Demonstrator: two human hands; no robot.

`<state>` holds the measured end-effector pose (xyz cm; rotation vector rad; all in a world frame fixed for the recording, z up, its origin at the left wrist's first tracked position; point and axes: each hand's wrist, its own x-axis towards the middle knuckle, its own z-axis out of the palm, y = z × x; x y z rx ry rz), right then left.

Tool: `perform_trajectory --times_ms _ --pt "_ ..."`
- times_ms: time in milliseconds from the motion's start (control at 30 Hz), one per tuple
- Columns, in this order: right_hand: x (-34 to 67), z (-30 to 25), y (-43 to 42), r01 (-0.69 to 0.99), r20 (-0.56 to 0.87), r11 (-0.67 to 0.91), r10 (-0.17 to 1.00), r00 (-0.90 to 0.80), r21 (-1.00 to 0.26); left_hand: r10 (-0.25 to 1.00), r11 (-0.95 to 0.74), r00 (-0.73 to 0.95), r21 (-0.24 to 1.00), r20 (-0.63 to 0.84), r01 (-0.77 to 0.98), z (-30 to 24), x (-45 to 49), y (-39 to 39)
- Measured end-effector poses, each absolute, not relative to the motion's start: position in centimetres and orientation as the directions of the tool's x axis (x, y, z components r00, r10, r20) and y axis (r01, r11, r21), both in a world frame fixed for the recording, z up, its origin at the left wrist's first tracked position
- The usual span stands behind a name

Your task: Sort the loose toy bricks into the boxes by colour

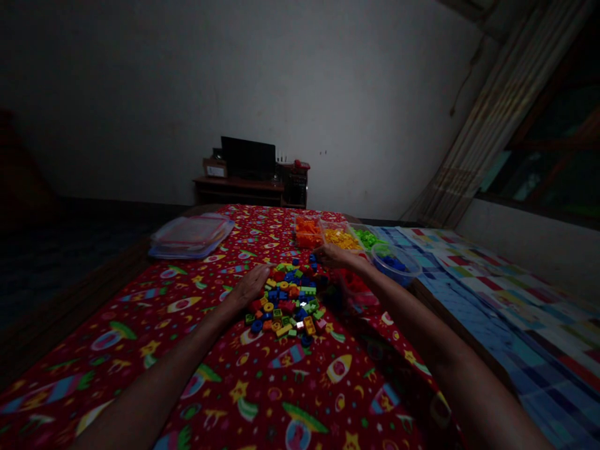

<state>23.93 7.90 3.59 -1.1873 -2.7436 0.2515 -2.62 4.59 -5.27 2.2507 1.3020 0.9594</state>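
A pile of mixed toy building bricks [285, 300] in yellow, blue, green, red and orange lies on a red patterned cloth [225, 387]. My left hand [253, 285] rests at the pile's left edge, fingers stretched forward and holding nothing visible. Beyond the far right edge of the pile is my right hand [332, 255], its fingers curled together close to some blue bricks [313, 259]. What sits between those fingertips, if anything, is too small and dark to make out.
Clear containers hold sorted bricks: orange [308, 232], yellow [341, 239], green [369, 238], blue [394, 263] and red [355, 282]. My right forearm passes over the red one. Stacked plastic lids [192, 236] lie at the far left. A checked bed [473, 294] stands at right.
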Motion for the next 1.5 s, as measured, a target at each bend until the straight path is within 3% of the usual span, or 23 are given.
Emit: perform_trajectory --times_ms 233,467,567,700,800,933,1033,1233,1500 --pt "27.9 7.6 6.1 0.875 0.122 0.434 0.901 -0.417 -0.215 0.875 -0.482 0.326 0.593 0.357 0.645 -5.2 -2.6 4.6" --pt "36.2 10.3 5.0 0.999 0.115 0.0 0.993 0.006 -0.049 0.873 -0.487 0.33 0.626 0.359 0.609 -5.2 -2.6 4.5" --pt "38.3 10.5 4.7 0.995 0.069 -0.102 0.992 0.103 -0.018 0.878 -0.48 0.326 0.639 0.352 0.602 -5.0 -2.5 4.3" --pt "37.7 11.0 4.4 0.998 0.179 -0.052 0.982 0.055 -0.017 0.89 -0.456 0.316 0.644 0.328 0.615 -4.8 -2.4 4.1" --pt "35.0 11.2 3.9 0.992 0.255 0.115 0.962 -0.097 -0.06 0.886 -0.464 0.33 0.629 0.327 0.623 -4.6 -2.3 4.0" --pt "30.1 9.6 2.3 0.9 0.199 0.422 0.897 -0.396 -0.109 0.881 -0.472 0.338 0.617 0.33 0.63 -4.7 -2.4 4.2" --pt "27.0 6.7 1.3 0.837 0.136 0.544 0.835 -0.534 -0.055 0.875 -0.484 0.343 0.613 0.341 0.624 -5.1 -2.6 4.5" --pt "22.6 1.3 2.6 0.83 0.11 0.55 0.823 -0.558 0.09 0.87 -0.492 0.341 0.631 0.356 0.599 -5.5 -2.7 4.8" --pt "20.4 1.2 6.7 0.839 0.016 0.528 0.845 -0.534 0.133 0.872 -0.489 0.326 0.625 0.366 0.608 -5.0 -2.6 4.2"
